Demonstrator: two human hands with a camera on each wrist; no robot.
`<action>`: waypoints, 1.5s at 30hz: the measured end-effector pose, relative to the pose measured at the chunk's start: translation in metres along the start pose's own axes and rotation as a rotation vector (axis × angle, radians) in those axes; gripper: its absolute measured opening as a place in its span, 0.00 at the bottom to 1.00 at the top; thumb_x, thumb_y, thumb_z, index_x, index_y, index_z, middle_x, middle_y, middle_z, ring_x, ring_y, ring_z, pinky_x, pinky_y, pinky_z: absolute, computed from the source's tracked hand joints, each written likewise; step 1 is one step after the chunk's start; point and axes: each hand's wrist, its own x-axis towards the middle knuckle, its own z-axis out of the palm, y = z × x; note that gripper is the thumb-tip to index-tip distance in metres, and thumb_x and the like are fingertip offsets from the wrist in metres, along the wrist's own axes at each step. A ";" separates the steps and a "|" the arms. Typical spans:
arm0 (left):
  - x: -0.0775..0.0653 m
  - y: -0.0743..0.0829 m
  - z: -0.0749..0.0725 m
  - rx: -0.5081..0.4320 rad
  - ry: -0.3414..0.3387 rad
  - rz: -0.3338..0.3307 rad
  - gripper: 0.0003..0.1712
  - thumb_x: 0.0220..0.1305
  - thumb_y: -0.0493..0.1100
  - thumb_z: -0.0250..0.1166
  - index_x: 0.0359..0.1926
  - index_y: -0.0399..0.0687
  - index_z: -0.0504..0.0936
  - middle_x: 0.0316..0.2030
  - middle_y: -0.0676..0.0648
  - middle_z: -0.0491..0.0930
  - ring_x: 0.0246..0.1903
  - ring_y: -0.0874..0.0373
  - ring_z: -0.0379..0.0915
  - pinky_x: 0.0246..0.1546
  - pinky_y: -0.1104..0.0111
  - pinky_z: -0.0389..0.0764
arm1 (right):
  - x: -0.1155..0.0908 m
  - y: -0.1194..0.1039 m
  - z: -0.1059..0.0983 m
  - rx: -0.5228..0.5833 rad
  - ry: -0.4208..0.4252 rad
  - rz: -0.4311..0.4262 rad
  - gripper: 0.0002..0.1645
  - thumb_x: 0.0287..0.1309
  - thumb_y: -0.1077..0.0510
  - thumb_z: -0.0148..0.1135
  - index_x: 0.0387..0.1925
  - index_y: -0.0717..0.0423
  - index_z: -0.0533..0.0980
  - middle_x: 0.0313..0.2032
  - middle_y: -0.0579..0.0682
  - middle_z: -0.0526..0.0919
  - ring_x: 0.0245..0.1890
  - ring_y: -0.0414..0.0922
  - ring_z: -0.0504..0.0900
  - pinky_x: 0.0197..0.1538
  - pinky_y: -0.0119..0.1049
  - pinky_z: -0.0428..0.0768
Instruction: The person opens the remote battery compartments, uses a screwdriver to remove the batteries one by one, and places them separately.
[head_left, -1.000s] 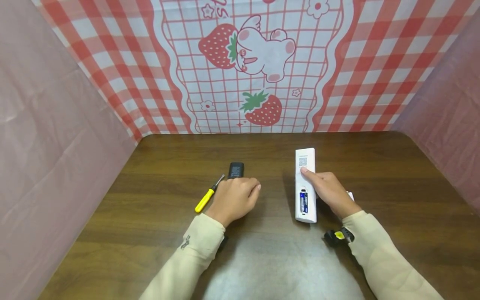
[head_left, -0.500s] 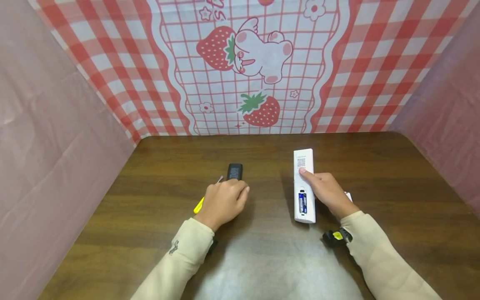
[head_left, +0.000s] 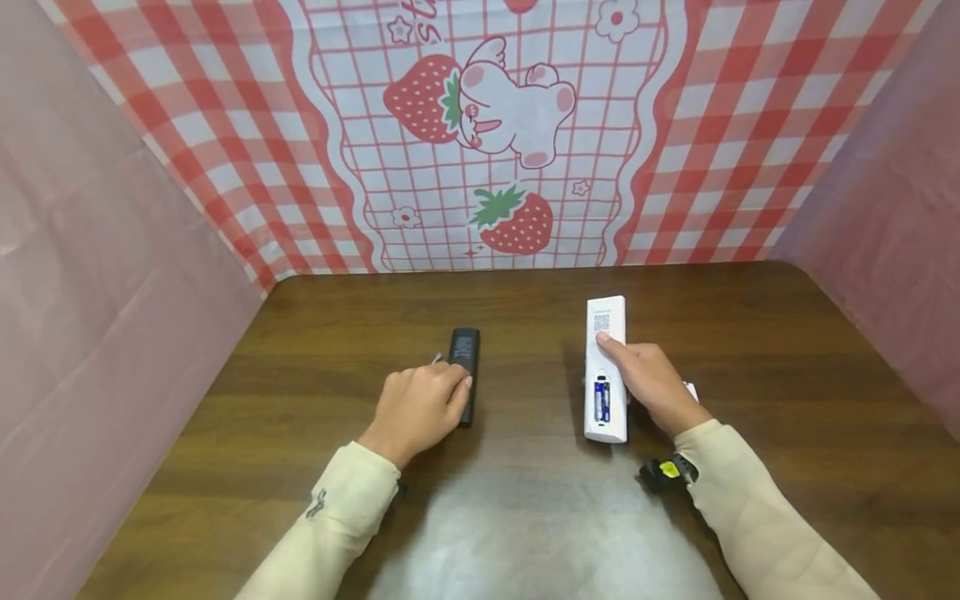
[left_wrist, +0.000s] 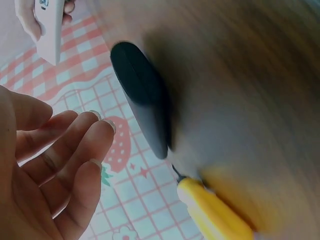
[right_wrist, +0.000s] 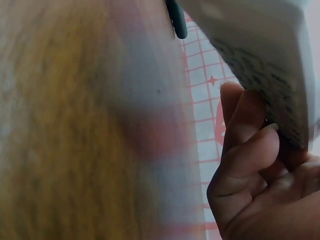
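Note:
In the head view, my right hand holds a white remote control back side up, thumb across its back. Its battery compartment is uncovered, with two blue batteries inside. The right wrist view shows my curled fingers under its button side. My left hand hovers, its fingers loosely bent and holding nothing. Beside it on the table lies a slim black remote control, label up. A screwdriver with a yellow handle lies there too, mostly hidden under the left hand in the head view.
A small white piece shows behind my right wrist. The brown wooden table ends at a red-and-white checked cloth at the back. Pink fabric walls stand at both sides.
My left hand has moved left, uncovering more of the black remote control and covering the screwdriver. My right hand keeps its hold on the white remote control, nearly unmoved.

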 end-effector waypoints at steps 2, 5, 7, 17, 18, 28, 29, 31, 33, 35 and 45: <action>-0.002 -0.004 -0.002 0.005 0.006 -0.010 0.10 0.67 0.45 0.62 0.30 0.50 0.85 0.22 0.53 0.80 0.15 0.58 0.73 0.13 0.61 0.72 | 0.001 0.000 0.001 0.016 -0.010 -0.001 0.44 0.68 0.29 0.48 0.52 0.68 0.77 0.38 0.57 0.87 0.32 0.48 0.86 0.35 0.40 0.82; -0.005 -0.010 -0.006 0.007 0.011 -0.025 0.10 0.68 0.45 0.62 0.31 0.50 0.86 0.23 0.53 0.81 0.16 0.56 0.76 0.14 0.59 0.73 | 0.002 -0.001 0.001 0.042 -0.018 -0.005 0.44 0.69 0.29 0.47 0.55 0.68 0.75 0.39 0.57 0.86 0.33 0.47 0.86 0.36 0.40 0.83; -0.006 -0.013 -0.008 0.012 0.007 -0.031 0.10 0.68 0.45 0.61 0.31 0.50 0.86 0.24 0.53 0.82 0.17 0.55 0.77 0.14 0.58 0.74 | 0.002 -0.001 0.002 0.097 -0.026 -0.011 0.44 0.70 0.30 0.47 0.57 0.69 0.72 0.38 0.58 0.85 0.33 0.47 0.85 0.37 0.41 0.83; -0.010 -0.029 -0.012 0.053 -0.030 -0.050 0.12 0.68 0.46 0.61 0.28 0.49 0.83 0.23 0.51 0.82 0.16 0.53 0.75 0.13 0.57 0.72 | -0.002 0.001 -0.002 0.383 -0.088 -0.014 0.42 0.73 0.35 0.46 0.67 0.67 0.62 0.40 0.53 0.87 0.37 0.48 0.85 0.37 0.40 0.83; -0.011 -0.031 -0.012 0.056 -0.034 -0.053 0.13 0.68 0.45 0.61 0.27 0.49 0.82 0.21 0.52 0.80 0.15 0.54 0.74 0.13 0.57 0.71 | -0.002 0.002 -0.002 0.406 -0.089 -0.022 0.42 0.73 0.35 0.47 0.67 0.68 0.61 0.39 0.52 0.88 0.36 0.47 0.85 0.36 0.40 0.83; -0.013 -0.045 -0.015 0.094 -0.074 -0.079 0.12 0.66 0.44 0.64 0.24 0.50 0.78 0.17 0.53 0.76 0.13 0.53 0.69 0.11 0.58 0.67 | -0.002 0.001 -0.004 0.569 -0.112 -0.037 0.37 0.73 0.35 0.47 0.64 0.61 0.65 0.35 0.49 0.84 0.33 0.42 0.83 0.31 0.34 0.79; -0.012 -0.046 -0.016 0.098 -0.084 -0.087 0.12 0.66 0.44 0.64 0.25 0.50 0.79 0.17 0.52 0.76 0.13 0.53 0.70 0.11 0.58 0.68 | -0.002 0.001 -0.004 0.573 -0.116 -0.035 0.38 0.73 0.35 0.47 0.65 0.61 0.64 0.36 0.48 0.84 0.33 0.41 0.83 0.31 0.33 0.79; -0.010 -0.048 -0.018 0.110 -0.112 -0.108 0.11 0.66 0.45 0.64 0.26 0.50 0.81 0.17 0.52 0.77 0.13 0.53 0.70 0.12 0.57 0.69 | -0.002 0.001 -0.004 0.582 -0.125 -0.033 0.40 0.73 0.35 0.46 0.68 0.62 0.61 0.37 0.47 0.84 0.33 0.40 0.83 0.32 0.33 0.79; -0.008 -0.050 -0.020 0.119 -0.153 -0.133 0.10 0.66 0.46 0.64 0.28 0.50 0.83 0.17 0.52 0.77 0.13 0.53 0.70 0.12 0.57 0.70 | -0.003 0.001 -0.004 0.590 -0.131 -0.028 0.41 0.74 0.35 0.45 0.69 0.62 0.59 0.40 0.46 0.84 0.33 0.40 0.82 0.33 0.32 0.79; -0.007 -0.051 -0.022 0.125 -0.204 -0.156 0.10 0.66 0.47 0.64 0.28 0.51 0.83 0.17 0.52 0.77 0.14 0.53 0.71 0.13 0.56 0.70 | -0.004 0.001 -0.005 0.610 -0.138 -0.017 0.39 0.74 0.35 0.45 0.70 0.59 0.57 0.43 0.44 0.84 0.34 0.40 0.82 0.33 0.32 0.79; -0.008 -0.052 -0.020 0.124 -0.368 -0.209 0.10 0.66 0.50 0.66 0.30 0.52 0.83 0.18 0.54 0.75 0.15 0.57 0.68 0.15 0.58 0.71 | -0.003 0.002 -0.002 0.713 -0.198 -0.006 0.29 0.76 0.38 0.44 0.66 0.50 0.58 0.47 0.47 0.83 0.32 0.40 0.80 0.31 0.32 0.77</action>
